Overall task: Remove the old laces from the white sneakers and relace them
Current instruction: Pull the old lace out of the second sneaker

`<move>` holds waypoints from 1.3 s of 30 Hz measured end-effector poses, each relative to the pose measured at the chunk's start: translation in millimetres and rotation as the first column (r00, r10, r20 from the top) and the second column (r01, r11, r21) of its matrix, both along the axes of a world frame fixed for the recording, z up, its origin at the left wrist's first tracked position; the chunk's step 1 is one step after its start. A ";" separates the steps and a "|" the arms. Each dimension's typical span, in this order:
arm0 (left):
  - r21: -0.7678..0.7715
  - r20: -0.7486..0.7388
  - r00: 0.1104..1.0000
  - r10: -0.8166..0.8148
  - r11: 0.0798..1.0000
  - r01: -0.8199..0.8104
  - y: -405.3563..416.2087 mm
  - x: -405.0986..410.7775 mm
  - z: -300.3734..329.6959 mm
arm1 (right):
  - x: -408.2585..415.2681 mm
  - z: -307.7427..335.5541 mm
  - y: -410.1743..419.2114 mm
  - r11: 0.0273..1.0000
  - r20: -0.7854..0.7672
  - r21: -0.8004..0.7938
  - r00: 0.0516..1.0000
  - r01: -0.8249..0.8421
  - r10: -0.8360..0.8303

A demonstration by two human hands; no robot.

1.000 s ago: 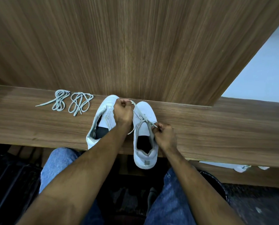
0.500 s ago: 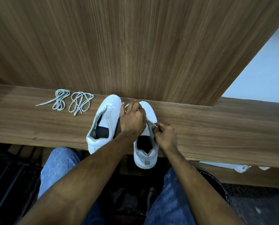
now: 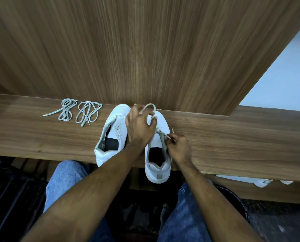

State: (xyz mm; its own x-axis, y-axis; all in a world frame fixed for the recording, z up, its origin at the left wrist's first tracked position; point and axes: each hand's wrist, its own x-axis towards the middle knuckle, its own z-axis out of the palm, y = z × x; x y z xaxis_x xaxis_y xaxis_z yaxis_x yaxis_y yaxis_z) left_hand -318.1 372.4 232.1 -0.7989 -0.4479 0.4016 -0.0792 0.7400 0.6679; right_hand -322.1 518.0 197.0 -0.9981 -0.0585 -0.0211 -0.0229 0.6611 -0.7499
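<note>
Two hands on the right sneaker at the desk edge, mid-lacing. Left hand pinches a lace loop above the toe; right hand grips the other lace end beside the eyelets. Left sneaker just left of the left hand, apparently unlaced. Two grey laces lie farther left. Next, likely: thread the next eyelet, pull even.

Even indoor light, moderate brightness, wide-angle view.
Soft sheen across wooden panel; no hard glare. Faint shadows beneath white sneakers on wooden ledge. Dim, murky floor area at bottom. Straight edges bowed toward frame borders. Slight motion blur on left hand; corners soft.
</note>
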 end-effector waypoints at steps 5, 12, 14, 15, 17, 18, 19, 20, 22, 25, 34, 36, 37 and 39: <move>-0.342 0.441 0.896 -0.054 0.913 0.223 12.6 2.5 -16.9 | 0.7 0.9 0.0 1.000 -0.001 0.000 1.000 0.009 -0.009; -0.369 0.289 0.957 -0.020 0.920 0.131 3.9 -1.7 4.9 | 0.2 1.0 0.6 1.000 0.002 -0.004 1.000 0.012 -0.012; -0.044 0.126 0.990 0.055 0.998 -0.050 -3.9 -4.8 16.1 | 0.6 0.9 0.3 1.000 0.001 -0.005 1.000 0.008 -0.008; 0.085 0.064 0.993 0.099 0.991 -0.104 -8.3 -6.7 20.3 | 0.5 1.0 0.4 1.000 0.000 -0.004 1.000 0.007 -0.007; 0.222 -0.021 0.984 0.180 0.960 -0.171 -14.5 -8.5 26.3 | 1.3 1.2 1.0 1.000 0.003 -0.002 1.000 0.009 -0.009; 0.267 -0.049 0.976 0.211 0.945 -0.191 -16.7 -9.4 28.1 | 1.4 1.6 0.9 1.000 0.006 -0.005 1.000 0.010 -0.010; 0.305 -0.072 0.968 0.241 0.929 -0.208 -17.6 -10.0 28.8 | 1.3 1.8 0.7 1.000 0.008 -0.009 1.000 0.007 -0.007; 0.336 -0.093 0.960 0.265 0.916 -0.220 -17.9 -10.7 27.7 | 1.4 2.1 0.4 1.000 0.012 -0.009 1.000 0.005 -0.004; 0.391 -0.092 0.950 0.300 0.888 -0.243 -16.2 -10.5 24.8 | 1.7 3.2 0.0 1.000 0.018 -0.003 1.000 -0.003 0.003; 0.388 0.003 0.963 0.270 0.887 -0.250 -12.8 -8.9 19.2 | 1.3 3.3 1.3 1.000 0.014 0.009 1.000 0.001 -0.001; -0.237 0.482 0.868 -0.119 0.936 0.260 7.8 -3.6 -14.3 | 0.7 1.6 -0.6 1.000 0.031 -0.001 0.999 0.017 -0.017; -0.290 0.441 0.895 -0.069 0.933 0.214 9.7 -3.9 -14.2 | 0.8 1.0 -0.9 1.000 0.031 0.004 0.999 0.021 -0.022; -0.304 0.434 0.899 -0.055 0.931 0.204 9.5 -5.3 -13.9 | 0.8 1.5 -0.6 1.000 0.027 0.006 0.999 0.021 -0.021; -0.305 0.447 0.892 -0.057 0.929 0.212 7.6 -7.6 -12.2 | 1.4 1.6 -1.0 1.000 0.017 0.009 1.000 0.013 -0.013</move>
